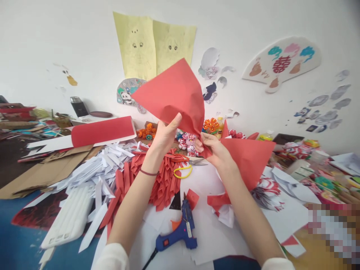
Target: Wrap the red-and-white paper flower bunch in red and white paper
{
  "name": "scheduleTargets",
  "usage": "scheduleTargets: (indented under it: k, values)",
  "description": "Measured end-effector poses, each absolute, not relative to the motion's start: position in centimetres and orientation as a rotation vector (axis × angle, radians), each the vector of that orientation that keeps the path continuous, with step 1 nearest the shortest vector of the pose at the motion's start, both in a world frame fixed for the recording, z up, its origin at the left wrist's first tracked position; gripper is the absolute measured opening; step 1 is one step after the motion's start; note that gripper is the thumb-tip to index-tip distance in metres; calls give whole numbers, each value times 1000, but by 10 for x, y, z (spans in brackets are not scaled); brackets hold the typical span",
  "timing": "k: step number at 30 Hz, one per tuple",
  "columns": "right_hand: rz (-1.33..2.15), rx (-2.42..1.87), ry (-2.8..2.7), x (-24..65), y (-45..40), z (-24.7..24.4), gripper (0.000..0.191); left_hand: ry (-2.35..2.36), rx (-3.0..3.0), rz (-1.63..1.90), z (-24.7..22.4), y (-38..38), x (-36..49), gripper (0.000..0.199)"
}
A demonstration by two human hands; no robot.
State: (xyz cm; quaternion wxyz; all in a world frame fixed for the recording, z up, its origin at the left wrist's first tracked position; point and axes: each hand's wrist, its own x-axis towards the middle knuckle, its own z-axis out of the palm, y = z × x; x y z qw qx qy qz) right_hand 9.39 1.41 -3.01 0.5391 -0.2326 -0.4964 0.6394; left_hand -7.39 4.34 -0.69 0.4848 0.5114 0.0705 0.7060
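Observation:
A large sheet of red paper (pixel 176 92) is raised in front of me, pinched narrow in its middle, with one lobe fanning up to the left and another to the lower right. My right hand (pixel 212 150) grips it at the gathered middle. My left hand (pixel 164 137) holds the lower edge of the upper lobe, thumb in front and its other fingers mostly hidden. Below my hands lie scissors (pixel 196 161) with red and yellow handles. A blue hot glue gun (pixel 180 232) rests on white paper (pixel 222 240) between my forearms.
Piles of folded red strips (pixel 165 183) and white strips (pixel 108 161) lie to the left. A white power strip (pixel 70 213), cardboard (pixel 50 168) and a red paper roll (pixel 102 131) are further left. A red-and-white paper flower (pixel 268 193) sits at right. Behind stands a dark thermos (pixel 78 107).

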Motion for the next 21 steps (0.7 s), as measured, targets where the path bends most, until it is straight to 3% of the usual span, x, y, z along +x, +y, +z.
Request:
scheduleTargets:
  k: [11, 18, 21]
  values:
    - [1610, -463, -1050, 103, 21, -30, 19, 153, 1166, 1876, -2, 51, -96, 68]
    - [1537, -450, -943, 108, 14, -19, 19, 276, 1138, 1973, 4, 57, -148, 38]
    - [1532, -429, -963, 108, 12, -18, 20, 233, 1105, 2011, 2, 60, -155, 45]
